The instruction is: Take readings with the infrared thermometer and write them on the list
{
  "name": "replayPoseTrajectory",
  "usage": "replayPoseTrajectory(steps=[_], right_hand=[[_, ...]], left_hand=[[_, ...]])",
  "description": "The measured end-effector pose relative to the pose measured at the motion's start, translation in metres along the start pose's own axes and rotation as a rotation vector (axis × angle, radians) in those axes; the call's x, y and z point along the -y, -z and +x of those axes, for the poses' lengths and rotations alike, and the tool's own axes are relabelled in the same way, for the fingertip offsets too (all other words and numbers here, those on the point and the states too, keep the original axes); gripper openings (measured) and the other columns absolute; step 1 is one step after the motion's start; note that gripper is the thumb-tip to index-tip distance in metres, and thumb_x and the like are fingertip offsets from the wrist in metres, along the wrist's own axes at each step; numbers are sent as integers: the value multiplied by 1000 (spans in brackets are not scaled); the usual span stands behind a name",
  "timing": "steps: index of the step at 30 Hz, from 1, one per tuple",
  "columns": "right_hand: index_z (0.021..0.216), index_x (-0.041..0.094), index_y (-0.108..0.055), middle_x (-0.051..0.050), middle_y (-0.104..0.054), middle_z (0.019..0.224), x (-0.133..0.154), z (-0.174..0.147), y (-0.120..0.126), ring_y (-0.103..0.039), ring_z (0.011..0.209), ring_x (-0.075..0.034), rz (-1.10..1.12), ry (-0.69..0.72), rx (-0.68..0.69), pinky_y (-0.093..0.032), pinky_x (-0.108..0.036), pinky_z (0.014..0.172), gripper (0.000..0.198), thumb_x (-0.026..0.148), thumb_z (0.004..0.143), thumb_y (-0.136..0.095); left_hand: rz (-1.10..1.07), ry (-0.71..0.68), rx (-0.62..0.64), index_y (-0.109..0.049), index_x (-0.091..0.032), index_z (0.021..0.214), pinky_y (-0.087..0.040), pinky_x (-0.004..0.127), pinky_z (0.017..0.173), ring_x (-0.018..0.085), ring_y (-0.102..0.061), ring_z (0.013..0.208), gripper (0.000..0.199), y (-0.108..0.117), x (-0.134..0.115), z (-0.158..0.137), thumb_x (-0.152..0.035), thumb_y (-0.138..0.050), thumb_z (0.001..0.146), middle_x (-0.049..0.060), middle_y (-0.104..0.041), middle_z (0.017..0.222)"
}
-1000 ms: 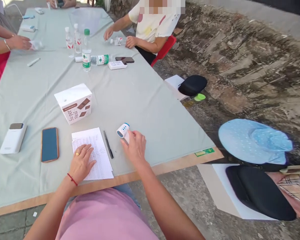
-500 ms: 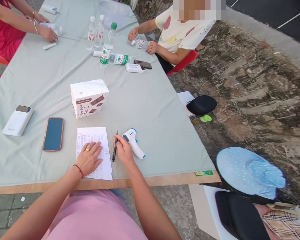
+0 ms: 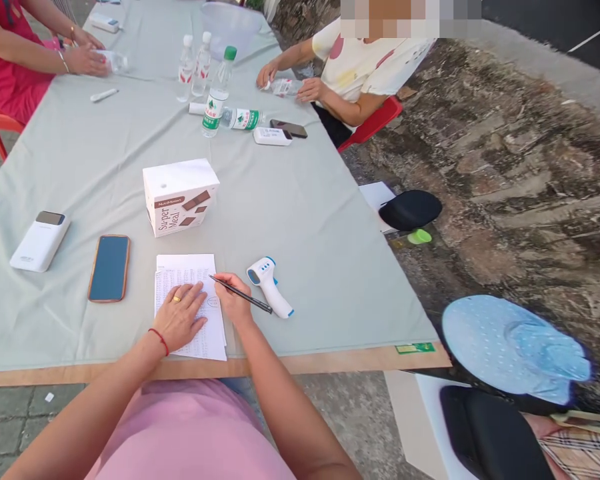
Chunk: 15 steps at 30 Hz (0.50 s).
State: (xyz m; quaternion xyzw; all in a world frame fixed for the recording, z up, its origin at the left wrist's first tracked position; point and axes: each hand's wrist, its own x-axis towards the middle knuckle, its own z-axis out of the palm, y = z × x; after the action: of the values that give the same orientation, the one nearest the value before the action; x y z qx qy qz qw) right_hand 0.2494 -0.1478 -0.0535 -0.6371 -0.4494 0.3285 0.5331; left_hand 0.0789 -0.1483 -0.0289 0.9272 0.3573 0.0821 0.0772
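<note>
Flat on the written sheets of paper (image 3: 200,343) lies my left hand (image 3: 183,313), fingers stretched out, with a ring and a red cord at the wrist. My right hand (image 3: 233,299) grips a black pen (image 3: 250,298) at the sheets' right edge, its tip over the upper right of the writing. To the right of that hand rests a white and blue infrared thermometer (image 3: 271,287). A white and brown box (image 3: 181,198) stands beyond the paper. Left of the paper is a phone (image 3: 109,269) in an orange-brown case, and farther left a white power bank (image 3: 41,241).
Several water bottles (image 3: 215,100) stand or lie at the far middle of the cloth-covered table (image 3: 305,233). Two people sit beyond, each handling a bottle. A dark phone (image 3: 289,129) lies by a white device (image 3: 273,137). On the right, a blue hat (image 3: 510,347) sits below table level.
My right hand has shifted left to the paper, and the pen has turned from upright to slanting with its tip over the sheet. My left hand stays in place.
</note>
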Motion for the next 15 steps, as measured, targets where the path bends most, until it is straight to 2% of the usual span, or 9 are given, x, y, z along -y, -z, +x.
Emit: replayPoseTrajectory(steps=[3, 7, 15], right_hand=[[77, 21, -62, 2, -62, 62, -7, -1, -6, -54, 54, -14, -71, 15, -50, -47, -27, 54, 13, 30, 72, -55], [70, 22, -58, 3, -60, 59, -11, -2, -11, -55, 56, -14, -113, 38, -38, -48, -29, 59, 10, 31, 73, -54], [73, 22, -59, 2, -62, 62, -13, -3, -10, -57, 59, -16, -185, 65, 7, -48, -30, 61, 14, 34, 78, -52]], left_hand=[[-1, 0, 11, -52, -15, 132, -34, 45, 109, 28, -43, 129, 47, 1, -1, 0, -40, -49, 92, 9, -46, 146], [-15, 6, 18, -49, -16, 134, -33, 46, 109, 29, -42, 130, 48, 1, -1, 0, -39, -49, 92, 9, -46, 146], [-31, 3, 7, -48, -17, 135, -33, 46, 108, 29, -44, 128, 48, 1, -2, 0, -38, -49, 92, 10, -47, 145]])
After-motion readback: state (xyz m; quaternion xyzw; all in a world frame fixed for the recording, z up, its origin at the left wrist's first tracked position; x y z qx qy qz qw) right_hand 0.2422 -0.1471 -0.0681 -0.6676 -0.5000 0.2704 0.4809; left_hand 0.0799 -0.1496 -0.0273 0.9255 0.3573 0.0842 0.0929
